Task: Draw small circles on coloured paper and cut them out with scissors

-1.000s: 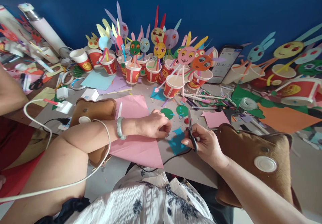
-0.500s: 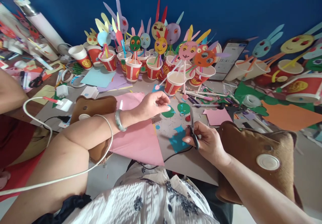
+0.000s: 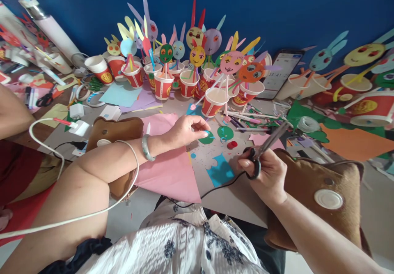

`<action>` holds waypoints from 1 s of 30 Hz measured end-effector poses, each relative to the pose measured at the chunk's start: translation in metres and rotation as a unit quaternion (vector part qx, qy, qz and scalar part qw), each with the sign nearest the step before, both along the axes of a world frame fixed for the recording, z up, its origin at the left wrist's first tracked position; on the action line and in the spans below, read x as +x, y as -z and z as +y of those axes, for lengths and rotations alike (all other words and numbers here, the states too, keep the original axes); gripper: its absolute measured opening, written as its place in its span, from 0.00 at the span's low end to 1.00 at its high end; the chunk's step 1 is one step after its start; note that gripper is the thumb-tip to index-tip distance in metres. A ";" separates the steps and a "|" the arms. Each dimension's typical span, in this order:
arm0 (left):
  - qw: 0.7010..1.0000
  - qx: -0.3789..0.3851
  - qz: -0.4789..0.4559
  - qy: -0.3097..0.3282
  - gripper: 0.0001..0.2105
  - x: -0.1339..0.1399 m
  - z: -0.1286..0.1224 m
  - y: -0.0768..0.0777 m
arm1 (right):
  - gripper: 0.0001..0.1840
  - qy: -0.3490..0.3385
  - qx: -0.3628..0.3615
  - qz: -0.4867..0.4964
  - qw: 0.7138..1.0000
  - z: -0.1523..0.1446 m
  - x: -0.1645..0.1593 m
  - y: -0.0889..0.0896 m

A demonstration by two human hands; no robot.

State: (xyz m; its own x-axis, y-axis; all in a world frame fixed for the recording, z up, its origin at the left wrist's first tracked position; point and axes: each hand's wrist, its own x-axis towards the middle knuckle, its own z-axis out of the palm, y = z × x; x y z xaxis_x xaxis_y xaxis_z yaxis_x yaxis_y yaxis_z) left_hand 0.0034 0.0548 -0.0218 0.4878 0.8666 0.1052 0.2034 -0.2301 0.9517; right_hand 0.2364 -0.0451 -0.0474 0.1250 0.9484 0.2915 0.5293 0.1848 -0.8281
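Note:
My left hand (image 3: 191, 128) is over the table in a pinch. A tiny blue paper piece (image 3: 207, 133) shows at its thumb and fingertip, above a green paper circle (image 3: 205, 139). My right hand (image 3: 267, 175) grips black-handled scissors (image 3: 272, 138) by the finger loops, blades pointing up and to the right. Between the hands lie a second green paper circle (image 3: 225, 132), a small red cap-like thing (image 3: 232, 144) and a cut sheet of blue paper (image 3: 220, 171). Pink paper (image 3: 172, 171) lies beneath my left forearm.
Red paper cups (image 3: 164, 86) with paper faces on coloured stems line the blue wall. A phone (image 3: 283, 72) leans behind them. Brown plush pouches (image 3: 320, 200) flank the work area. A white cable (image 3: 76, 220) crosses my left arm. Another person's arm (image 3: 14, 111) is at far left.
My right hand has moved right with the scissors, away from the blue sheet, and their blades now tilt rightward. My left hand has stayed almost still.

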 end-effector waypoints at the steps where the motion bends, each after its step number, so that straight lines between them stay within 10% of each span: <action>1: 1.000 0.000 0.001 0.000 0.04 0.000 0.000 0.000 | 0.20 0.001 0.012 0.025 1.000 0.000 0.000 0.001; 30: 1.000 0.005 -0.011 -0.003 0.01 0.000 -0.003 -0.002 | 0.11 -0.024 0.034 0.100 0.994 0.000 -0.004 -0.008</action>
